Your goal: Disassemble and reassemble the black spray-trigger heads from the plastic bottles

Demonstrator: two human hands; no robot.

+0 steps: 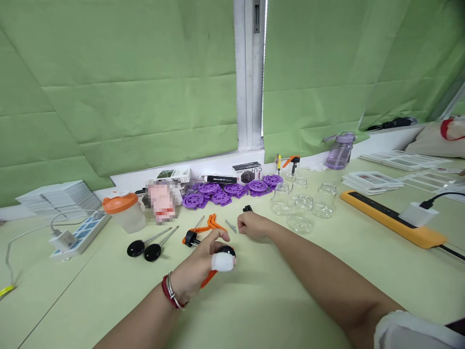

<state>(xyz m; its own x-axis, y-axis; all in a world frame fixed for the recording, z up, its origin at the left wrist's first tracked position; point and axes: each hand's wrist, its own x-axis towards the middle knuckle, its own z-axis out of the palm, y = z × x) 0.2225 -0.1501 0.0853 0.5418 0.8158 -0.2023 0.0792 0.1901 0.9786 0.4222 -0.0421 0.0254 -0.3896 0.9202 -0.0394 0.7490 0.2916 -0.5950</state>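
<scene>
My left hand [205, 264], with white tape round one finger, is closed around a black and orange part; its round black knob [227, 250] and an orange lever [208, 278] show. A black cap [191, 238] on a rod sits just behind that hand. My right hand [251, 226] rests low over the table, its fingers curled, beside thin metal pins [230, 226] and a small black piece [247, 208]. What its fingertips hold, if anything, is hidden. Orange levers [215, 223] lie between the hands. Two black knobs with metal rods [152, 252] lie to the left.
Purple discs [221, 197] lie in a row at the back. Several clear glass jars [300, 220] stand right of my right hand. An orange-lidded cup [131, 217] and a white power strip [82, 235] are at left; a yellow power strip [392, 218] and purple bottle [340, 154] are at right.
</scene>
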